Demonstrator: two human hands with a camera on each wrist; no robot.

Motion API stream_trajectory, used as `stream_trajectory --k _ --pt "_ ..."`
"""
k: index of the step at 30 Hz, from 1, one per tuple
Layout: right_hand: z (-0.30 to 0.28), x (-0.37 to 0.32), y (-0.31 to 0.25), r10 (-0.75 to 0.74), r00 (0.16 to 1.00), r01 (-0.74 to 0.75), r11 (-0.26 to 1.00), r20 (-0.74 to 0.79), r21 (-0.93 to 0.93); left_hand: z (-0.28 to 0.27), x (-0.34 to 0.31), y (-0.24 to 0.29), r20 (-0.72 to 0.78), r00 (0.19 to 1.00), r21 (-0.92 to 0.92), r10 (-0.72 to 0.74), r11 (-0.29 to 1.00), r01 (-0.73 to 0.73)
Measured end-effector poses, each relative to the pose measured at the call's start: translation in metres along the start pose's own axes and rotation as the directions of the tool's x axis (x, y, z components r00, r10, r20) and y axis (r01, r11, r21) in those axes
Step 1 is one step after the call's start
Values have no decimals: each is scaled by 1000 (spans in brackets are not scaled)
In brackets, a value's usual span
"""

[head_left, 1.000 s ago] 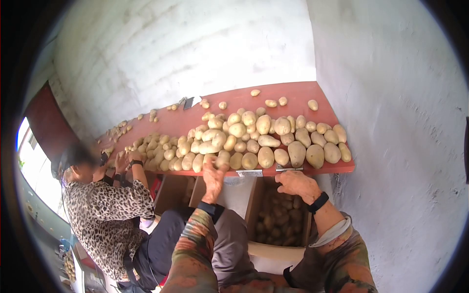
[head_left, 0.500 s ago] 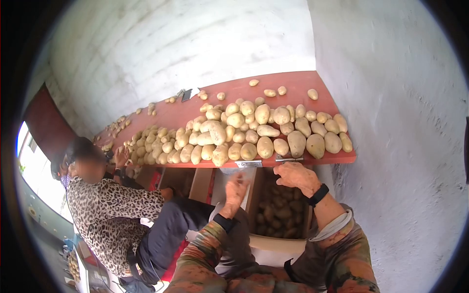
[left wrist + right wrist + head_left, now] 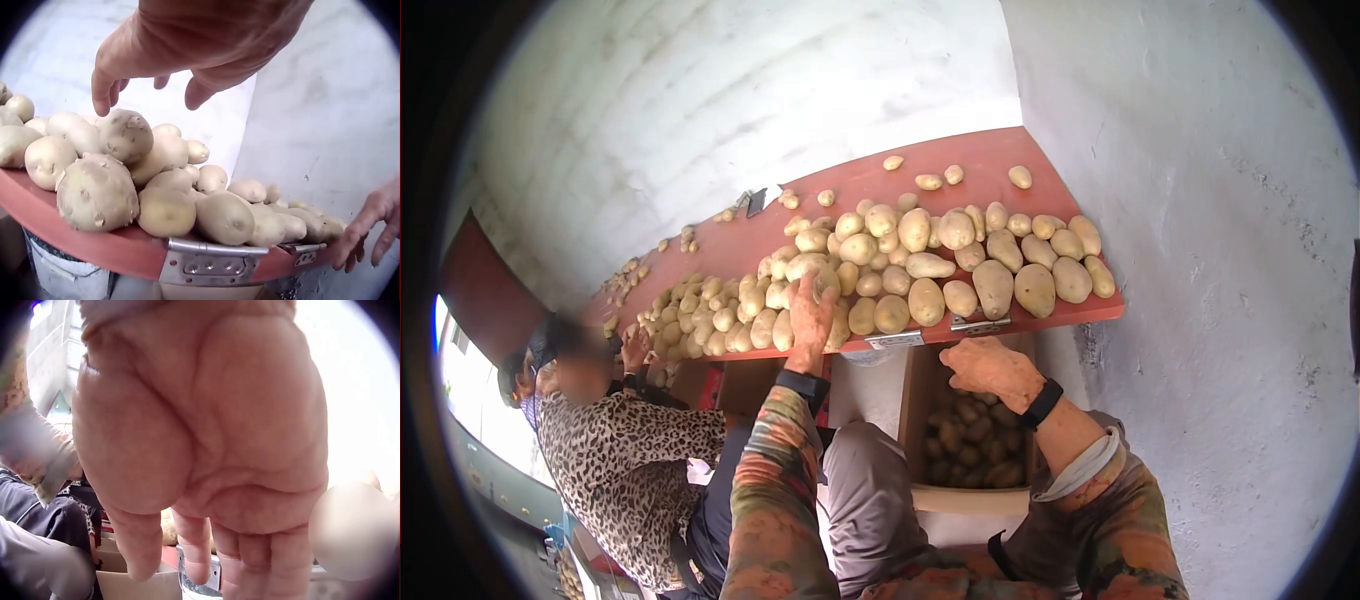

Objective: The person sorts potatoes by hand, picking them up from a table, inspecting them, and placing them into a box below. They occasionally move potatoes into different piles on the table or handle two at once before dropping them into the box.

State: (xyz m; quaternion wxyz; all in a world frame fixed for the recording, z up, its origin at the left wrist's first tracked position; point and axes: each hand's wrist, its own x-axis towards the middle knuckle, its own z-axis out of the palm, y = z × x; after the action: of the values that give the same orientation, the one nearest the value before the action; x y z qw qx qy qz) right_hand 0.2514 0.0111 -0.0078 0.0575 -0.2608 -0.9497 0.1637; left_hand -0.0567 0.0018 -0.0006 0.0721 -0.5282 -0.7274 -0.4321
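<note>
My left hand [image 3: 808,315] reaches over the front of a long heap of potatoes [image 3: 927,300]. In the left wrist view, its fingers are spread and bent downward, the tips close above a knobby potato [image 3: 127,135]. A large, rough-skinned potato [image 3: 97,190] lies below it near the table edge. My right hand [image 3: 995,370] hovers just in front of the table edge, above an open cardboard box [image 3: 970,500] of potatoes. Its palm [image 3: 206,425] fills the right wrist view, fingers hanging loosely with nothing in them.
The red table [image 3: 990,150] runs along the wall, with two metal hinges [image 3: 895,340] on its front edge. Small potatoes [image 3: 928,182] are scattered behind the heap. A person in a leopard-print shirt [image 3: 640,440] sits at the left. A whitish bucket [image 3: 69,275] stands below the table.
My left hand dropped from the potatoes to beside the box, then rose leftward over the heap again. My right hand stays above the box. The head view has shifted slightly.
</note>
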Motion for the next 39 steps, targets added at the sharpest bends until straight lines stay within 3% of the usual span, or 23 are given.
stream_trajectory --k 2,5,9,14,16,17,18,19,20,21,23,25,27,29,31,33,36,39 --pt "5 5 1 20 1000 -20 1000 14 -11 4 14 -6 150 985 70 83 993 -94" --pt "9 11 0 42 999 -42 999 24 -21 19 30 -17 211 976 214 54 972 -100" --pt "8 14 -5 33 999 -33 999 24 -21 26 36 -26 219 975 176 43 981 -83" --pt "10 18 -5 55 998 -54 997 31 -51 27 43 -27 229 973 297 23 950 -92" --pt "9 20 -5 60 998 -58 996 36 -69 24 52 -34 221 975 120 28 991 -56" --pt "9 20 -4 32 999 -31 998 11 -49 21 51 -39 220 975 126 27 990 -56" --pt "10 20 -2 3 1000 -4 1000 -12 -28 9 47 -25 221 961 -144 -167 969 201" --pt "13 21 -2 -1 1000 0 1000 -12 -24 0 43 -13 273 899 -395 -344 811 430" --pt "15 22 -2 -4 999 3 999 -34 -33 -6 35 -11 245 924 -518 -295 765 382" --pt "17 23 -2 -7 998 5 999 -58 -42 -16 24 -3 241 924 -515 -297 768 381" --pt "16 24 -1 -6 1000 6 999 -20 -37 -34 -4 15 274 948 -773 -161 549 317" --pt "15 26 -2 -7 1000 8 999 13 -37 -35 -35 14 450 880 -780 -153 412 471" --pt "16 27 -1 19 999 -17 999 49 -40 -33 -62 22 651 734 -656 -191 345 671" --pt "20 27 0 14 999 -13 999 39 -32 -23 -91 25 747 636 -541 -195 379 751" --pt "21 26 -2 5 1000 -5 1000 30 -24 -14 -112 32 807 557 -426 -196 461 779" --pt "20 26 -4 -6 999 7 999 32 -33 -8 -129 39 809 557 -411 -189 497 765" --pt "21 24 -3 -28 1000 28 999 11 -31 1 -139 32 880 469 -317 -78 639 701" --pt "27 27 0 -51 998 50 999 -36 -15 -3 -134 35 898 437 -310 -38 651 693"
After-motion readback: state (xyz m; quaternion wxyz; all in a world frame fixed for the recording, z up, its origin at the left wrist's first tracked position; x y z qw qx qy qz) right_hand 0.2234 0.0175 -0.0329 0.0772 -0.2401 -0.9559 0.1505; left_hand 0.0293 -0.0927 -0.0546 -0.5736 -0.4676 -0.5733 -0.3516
